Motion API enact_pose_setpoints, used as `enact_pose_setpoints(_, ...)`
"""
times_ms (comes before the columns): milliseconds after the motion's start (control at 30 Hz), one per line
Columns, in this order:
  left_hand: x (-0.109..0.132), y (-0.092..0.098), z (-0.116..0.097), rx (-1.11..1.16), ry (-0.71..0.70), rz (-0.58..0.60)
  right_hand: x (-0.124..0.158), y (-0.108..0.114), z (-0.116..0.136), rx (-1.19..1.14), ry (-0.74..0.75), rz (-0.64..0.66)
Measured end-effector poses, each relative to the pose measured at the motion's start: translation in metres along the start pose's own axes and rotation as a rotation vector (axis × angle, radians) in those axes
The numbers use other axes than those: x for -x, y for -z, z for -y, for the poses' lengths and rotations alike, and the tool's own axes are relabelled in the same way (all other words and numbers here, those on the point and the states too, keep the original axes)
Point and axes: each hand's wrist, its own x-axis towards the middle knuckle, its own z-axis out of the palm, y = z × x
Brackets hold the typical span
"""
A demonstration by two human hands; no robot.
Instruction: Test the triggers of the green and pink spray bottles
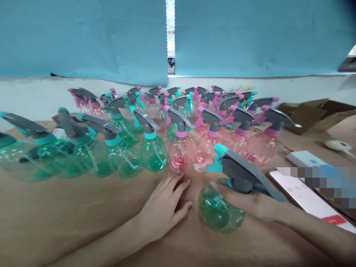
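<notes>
green spray bottle (217, 209) in right hand (250, 202), fingers curled round neck
left hand (162, 205) on table (83, 211), fingers spread near pink bottle (180, 152)

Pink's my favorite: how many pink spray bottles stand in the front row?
4: first bottle just beyond the left hand, then second bottle, third bottle and fourth bottle rightward. Pink bottles behind are partly hidden.

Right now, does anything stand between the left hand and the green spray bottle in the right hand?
Nothing visible: only a strip of tabletop separates the left hand from the green spray bottle in the right hand.
</notes>
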Motion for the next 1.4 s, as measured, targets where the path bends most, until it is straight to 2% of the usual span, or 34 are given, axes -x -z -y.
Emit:
enact_pose_setpoints(100,0.000,-0.001,0.000,-0.008,-0.002,0.006,-0.008,0.003,0.008,-0.131,0.042,0.076)
enact_pose_setpoints(200,0.000,-0.002,0.001,-0.008,0.000,0.008,-0.012,0.005,0.019,-0.218,0.060,0.009)
enact_pose_setpoints(333,0.001,-0.002,0.001,-0.009,0.002,0.000,-0.012,0.004,0.023,-0.162,0.055,-0.071)
enact_pose_setpoints(633,0.000,-0.002,0.001,-0.018,0.004,0.006,-0.011,0.005,0.022,-0.107,0.112,-0.115)
enact_pose_setpoints(1400,0.001,-0.002,0.001,0.012,0.000,-0.021,-0.011,0.005,0.022,-0.129,0.056,-0.075)
